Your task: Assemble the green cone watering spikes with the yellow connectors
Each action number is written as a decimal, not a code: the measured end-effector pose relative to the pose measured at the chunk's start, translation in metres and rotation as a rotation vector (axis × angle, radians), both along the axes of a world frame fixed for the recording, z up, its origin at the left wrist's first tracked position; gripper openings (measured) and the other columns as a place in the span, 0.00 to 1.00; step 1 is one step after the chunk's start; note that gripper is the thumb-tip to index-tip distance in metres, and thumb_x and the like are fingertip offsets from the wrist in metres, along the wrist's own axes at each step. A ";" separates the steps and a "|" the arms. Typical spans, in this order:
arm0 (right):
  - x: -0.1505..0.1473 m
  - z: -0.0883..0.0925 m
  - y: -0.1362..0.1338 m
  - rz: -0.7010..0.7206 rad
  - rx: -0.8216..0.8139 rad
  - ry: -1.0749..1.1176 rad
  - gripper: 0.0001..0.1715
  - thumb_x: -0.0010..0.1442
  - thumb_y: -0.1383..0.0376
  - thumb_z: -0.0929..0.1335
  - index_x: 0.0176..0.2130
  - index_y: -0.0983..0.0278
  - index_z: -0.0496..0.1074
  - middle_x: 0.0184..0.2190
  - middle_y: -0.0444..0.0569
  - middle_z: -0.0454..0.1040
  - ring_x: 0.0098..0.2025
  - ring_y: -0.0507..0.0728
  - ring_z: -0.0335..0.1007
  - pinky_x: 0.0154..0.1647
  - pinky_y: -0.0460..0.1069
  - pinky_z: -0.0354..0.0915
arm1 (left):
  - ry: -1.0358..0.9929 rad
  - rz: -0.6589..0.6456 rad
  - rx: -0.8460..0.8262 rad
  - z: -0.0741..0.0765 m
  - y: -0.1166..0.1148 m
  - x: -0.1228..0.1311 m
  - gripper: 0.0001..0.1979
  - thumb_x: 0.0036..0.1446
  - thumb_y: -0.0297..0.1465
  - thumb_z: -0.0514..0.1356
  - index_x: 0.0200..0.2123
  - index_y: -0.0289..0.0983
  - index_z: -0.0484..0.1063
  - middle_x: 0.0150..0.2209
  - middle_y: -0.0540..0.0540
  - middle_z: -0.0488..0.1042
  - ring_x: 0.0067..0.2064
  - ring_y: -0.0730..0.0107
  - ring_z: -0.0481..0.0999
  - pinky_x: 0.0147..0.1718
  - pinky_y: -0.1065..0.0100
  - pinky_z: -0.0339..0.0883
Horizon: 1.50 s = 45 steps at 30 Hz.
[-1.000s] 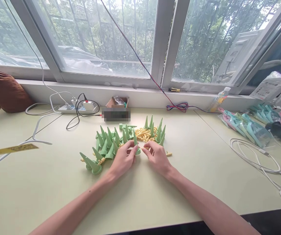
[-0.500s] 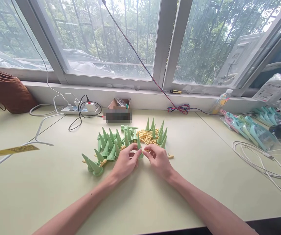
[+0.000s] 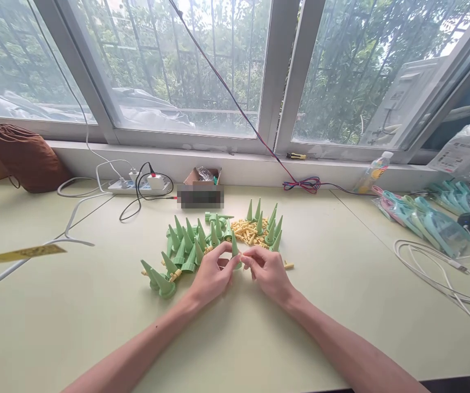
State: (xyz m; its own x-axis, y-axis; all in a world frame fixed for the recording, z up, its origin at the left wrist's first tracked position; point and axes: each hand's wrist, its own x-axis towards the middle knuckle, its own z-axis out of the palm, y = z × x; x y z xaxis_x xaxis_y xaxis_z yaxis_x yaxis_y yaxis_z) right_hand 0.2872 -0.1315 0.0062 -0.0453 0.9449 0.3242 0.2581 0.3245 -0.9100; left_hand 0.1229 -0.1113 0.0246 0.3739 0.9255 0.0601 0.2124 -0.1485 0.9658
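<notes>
My left hand [image 3: 215, 273] is closed around a green cone-shaped spike [image 3: 235, 245], which stands upright with its point up. My right hand [image 3: 269, 274] pinches a small yellow piece against the side of that spike; the fingertips hide most of it. Left of my hands, several green spikes [image 3: 179, 254] stand close together, some with yellow pieces on them. Two more green spikes [image 3: 161, 284] lean nearer to me at the left. Beyond my hands lies a heap of small yellow pieces [image 3: 248, 232], with several green spikes [image 3: 274, 226] at its right edge.
A loose yellow piece [image 3: 289, 266] lies right of my right hand. Behind stand a small cardboard box [image 3: 191, 177] and a power strip [image 3: 138, 187] with cables. Bagged pastel plastic items [image 3: 427, 218], a bottle [image 3: 374, 173] and a white cable [image 3: 439, 273] are at the right.
The view has shifted slightly, so everything sits a little lower and to the right. Both hands keep their places at the same spike, with the right fingertips drawn in slightly.
</notes>
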 end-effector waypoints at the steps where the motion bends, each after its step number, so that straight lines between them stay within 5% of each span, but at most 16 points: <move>1: 0.000 0.000 0.000 0.005 -0.012 0.001 0.14 0.64 0.56 0.67 0.33 0.63 0.74 0.22 0.43 0.72 0.19 0.50 0.63 0.21 0.46 0.62 | -0.008 -0.004 0.004 0.000 0.000 0.000 0.12 0.60 0.42 0.57 0.35 0.39 0.65 0.18 0.56 0.63 0.15 0.76 0.64 0.12 0.74 0.57; 16: 0.002 0.005 -0.001 0.008 -0.006 -0.042 0.12 0.67 0.58 0.63 0.39 0.63 0.71 0.26 0.45 0.72 0.22 0.51 0.65 0.23 0.46 0.63 | -0.019 0.082 0.128 0.000 0.001 0.002 0.10 0.58 0.37 0.60 0.34 0.37 0.67 0.33 0.51 0.71 0.19 0.83 0.58 0.15 0.75 0.49; 24: 0.002 0.004 0.000 0.024 0.016 -0.038 0.08 0.65 0.62 0.63 0.41 0.63 0.70 0.31 0.46 0.73 0.23 0.51 0.66 0.25 0.47 0.63 | -0.002 0.106 0.165 -0.004 0.003 0.001 0.10 0.61 0.38 0.57 0.38 0.37 0.67 0.40 0.47 0.73 0.25 0.78 0.70 0.22 0.74 0.58; 45: 0.005 -0.002 0.003 0.066 -0.074 -0.021 0.11 0.66 0.60 0.62 0.34 0.63 0.68 0.23 0.42 0.69 0.19 0.50 0.63 0.22 0.46 0.60 | 0.003 0.031 0.165 -0.008 0.008 -0.001 0.06 0.60 0.34 0.57 0.35 0.37 0.65 0.36 0.51 0.71 0.22 0.82 0.60 0.22 0.73 0.52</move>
State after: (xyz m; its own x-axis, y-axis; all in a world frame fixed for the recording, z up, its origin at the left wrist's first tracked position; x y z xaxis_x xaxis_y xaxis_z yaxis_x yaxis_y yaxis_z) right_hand 0.2917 -0.1286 0.0046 -0.1146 0.9608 0.2523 0.2573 0.2740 -0.9267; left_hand 0.1221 -0.1034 0.0163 0.3459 0.9141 0.2114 0.2223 -0.2988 0.9281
